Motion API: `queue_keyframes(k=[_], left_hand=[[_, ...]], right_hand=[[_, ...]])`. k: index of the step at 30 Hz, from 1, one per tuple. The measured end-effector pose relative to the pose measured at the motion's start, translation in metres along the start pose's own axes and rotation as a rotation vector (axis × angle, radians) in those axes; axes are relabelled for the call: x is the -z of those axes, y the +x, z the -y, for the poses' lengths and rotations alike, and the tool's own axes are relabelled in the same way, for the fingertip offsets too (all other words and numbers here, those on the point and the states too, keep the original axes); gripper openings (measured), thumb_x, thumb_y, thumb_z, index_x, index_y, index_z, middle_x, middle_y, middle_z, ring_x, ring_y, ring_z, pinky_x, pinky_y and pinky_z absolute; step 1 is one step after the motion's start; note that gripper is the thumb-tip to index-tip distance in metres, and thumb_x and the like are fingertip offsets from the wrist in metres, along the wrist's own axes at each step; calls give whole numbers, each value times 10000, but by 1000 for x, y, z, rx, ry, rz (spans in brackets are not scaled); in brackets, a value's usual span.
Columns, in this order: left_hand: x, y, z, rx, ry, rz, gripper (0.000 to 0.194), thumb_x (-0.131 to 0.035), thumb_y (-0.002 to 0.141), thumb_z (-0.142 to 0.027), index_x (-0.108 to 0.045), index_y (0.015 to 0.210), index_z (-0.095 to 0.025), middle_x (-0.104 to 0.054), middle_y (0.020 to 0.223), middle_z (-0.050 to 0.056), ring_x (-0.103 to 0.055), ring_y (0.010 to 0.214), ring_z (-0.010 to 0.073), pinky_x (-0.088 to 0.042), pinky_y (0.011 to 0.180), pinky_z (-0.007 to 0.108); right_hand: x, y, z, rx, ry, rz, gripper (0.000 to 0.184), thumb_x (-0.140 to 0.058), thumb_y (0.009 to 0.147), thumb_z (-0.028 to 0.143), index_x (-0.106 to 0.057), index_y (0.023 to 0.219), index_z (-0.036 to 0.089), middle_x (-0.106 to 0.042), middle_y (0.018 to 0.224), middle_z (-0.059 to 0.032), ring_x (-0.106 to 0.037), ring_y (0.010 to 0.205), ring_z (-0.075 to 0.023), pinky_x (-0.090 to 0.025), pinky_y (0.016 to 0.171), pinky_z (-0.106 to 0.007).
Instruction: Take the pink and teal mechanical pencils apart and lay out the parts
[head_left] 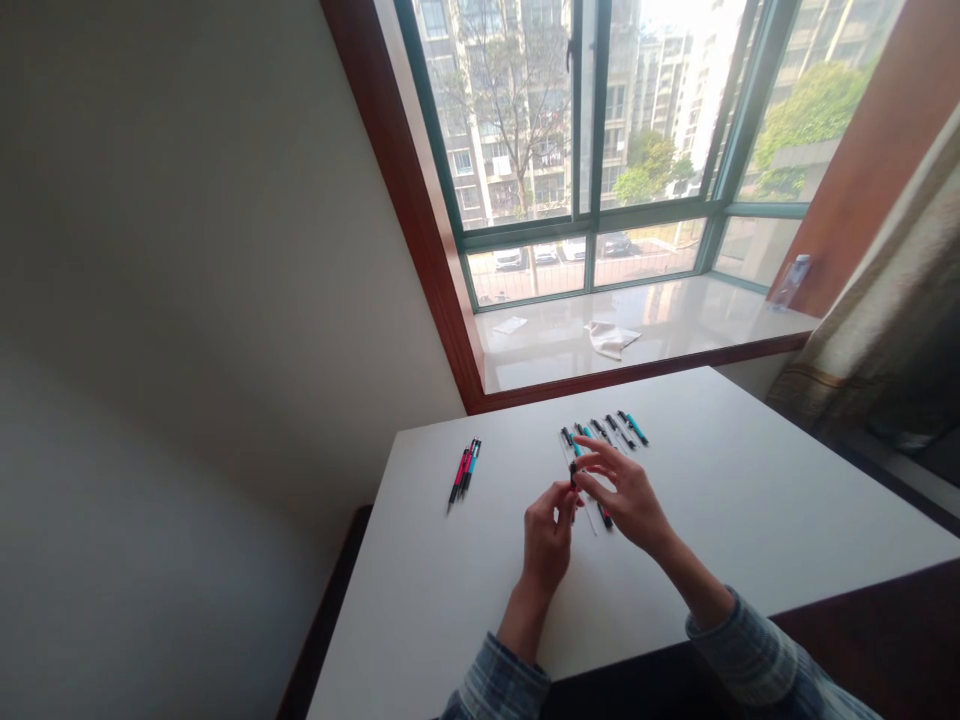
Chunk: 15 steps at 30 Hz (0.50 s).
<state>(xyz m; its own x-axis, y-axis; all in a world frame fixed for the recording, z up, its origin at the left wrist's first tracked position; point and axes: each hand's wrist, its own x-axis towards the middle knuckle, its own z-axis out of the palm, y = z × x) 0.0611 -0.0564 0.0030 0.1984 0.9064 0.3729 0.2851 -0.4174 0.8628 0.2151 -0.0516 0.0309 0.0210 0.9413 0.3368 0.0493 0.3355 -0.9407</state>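
In front of me, over the white table, my left hand (548, 532) is closed, its thumb and fingers pinching the lower part of a small pen (574, 474) with a black end. My right hand (628, 497) meets it from the right, thumb and forefinger on the upper part of that pen, other fingers raised. Most of the pen is hidden by the fingers. Just behind the hands lies a row of black, blue and clear pen parts (631, 428). A pink-and-black pen barrel (604, 516) and a thin white refill (591, 520) lie under the right hand.
Several pens (465, 470) in pink, blue and black lie together on the left of the white table (435, 600). Beyond the table is a window sill (547, 350) with crumpled paper (611, 338) and a clear bottle (790, 282). A curtain (862, 310) hangs at right.
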Motion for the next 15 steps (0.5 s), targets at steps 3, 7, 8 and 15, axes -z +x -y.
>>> queue_keyframes(k=[3, 7, 8, 15], left_hand=[[0, 0, 2, -7, 12, 7, 322, -451, 1040, -370, -667, 894, -182, -678, 754, 17, -605, 668, 149, -467, 664, 247], [1, -1, 4, -13, 13, 16, 336, -437, 1044, -383, -668, 902, -184, -682, 763, 23, -620, 682, 156, -482, 676, 253], [1, -1, 4, -14, 8, 15, 332, -439, 1043, -379, -670, 909, -184, -683, 764, 23, -617, 677, 154, -483, 674, 254], [1, -1, 2, -2, 1, 10, 353, -428, 1046, -396, -665, 891, -186, -672, 755, 23, -602, 669, 154, -476, 670, 260]], right_hand=[[-2, 0, 3, 23, -30, 33, 500, -693, 903, 348, -592, 1384, 257, -739, 1114, -82, -684, 1103, -254, -532, 1029, -474], [-3, 0, 5, 18, -63, 19, 482, -705, 893, 362, -622, 1354, 246, -749, 1052, -72, -707, 1027, -243, -533, 1036, -485], [-3, 0, 5, 11, -39, 40, 482, -680, 912, 366, -609, 1373, 245, -752, 1063, -77, -709, 1037, -245, -535, 1035, -487], [-4, 1, 1, 17, -75, -24, 499, -746, 858, 387, -656, 1326, 237, -765, 1056, -86, -714, 1041, -266, -550, 1016, -493]])
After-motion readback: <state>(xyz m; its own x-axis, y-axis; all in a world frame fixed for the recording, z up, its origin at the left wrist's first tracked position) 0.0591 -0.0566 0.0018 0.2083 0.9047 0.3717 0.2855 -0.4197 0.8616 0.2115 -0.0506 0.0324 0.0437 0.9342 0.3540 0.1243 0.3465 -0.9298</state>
